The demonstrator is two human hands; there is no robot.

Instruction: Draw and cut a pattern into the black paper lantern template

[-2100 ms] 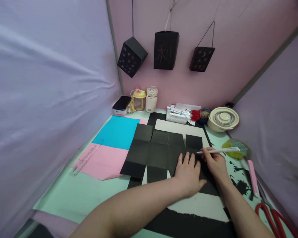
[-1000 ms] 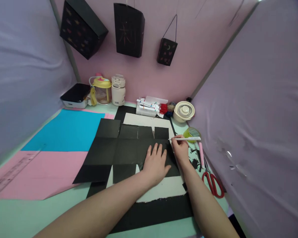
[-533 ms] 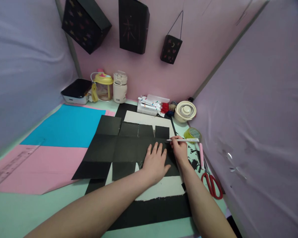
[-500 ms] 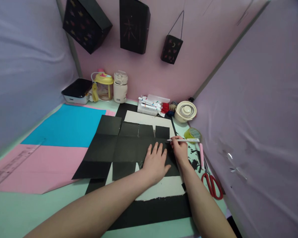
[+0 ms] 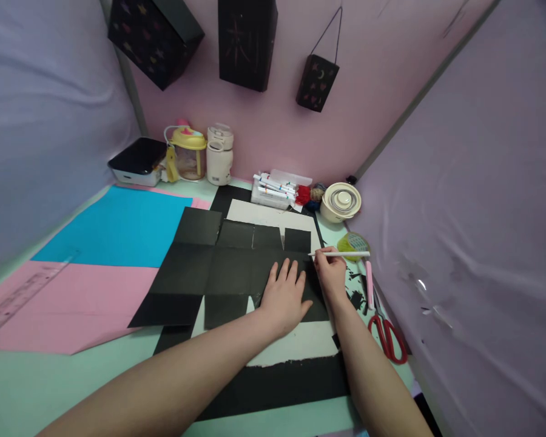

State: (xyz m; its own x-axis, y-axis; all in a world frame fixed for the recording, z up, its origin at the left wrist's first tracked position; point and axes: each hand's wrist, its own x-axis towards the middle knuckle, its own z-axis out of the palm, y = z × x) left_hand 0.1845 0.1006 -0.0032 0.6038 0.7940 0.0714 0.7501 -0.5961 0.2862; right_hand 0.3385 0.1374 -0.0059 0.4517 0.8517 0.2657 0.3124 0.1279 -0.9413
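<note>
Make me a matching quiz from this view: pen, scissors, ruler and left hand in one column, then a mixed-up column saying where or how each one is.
Column one:
1. Pen
2. Scissors
3. Ruler
4. Left hand

Column two:
A. Lies mostly on the pink paper
B. Spread on the black card
C. Held in the right hand
D. Has red handles

Right pairs: 1-C, 2-D, 3-A, 4-B

A small craft nook walled by purple fabric (image 5: pixel 464 200), with decorated black boxes (image 5: pixel 247 45) and markers (image 5: pixel 275 189) beyond the left fingers (image 5: pixel 283 271), scissors (image 5: pixel 387 340) rightward.
</note>
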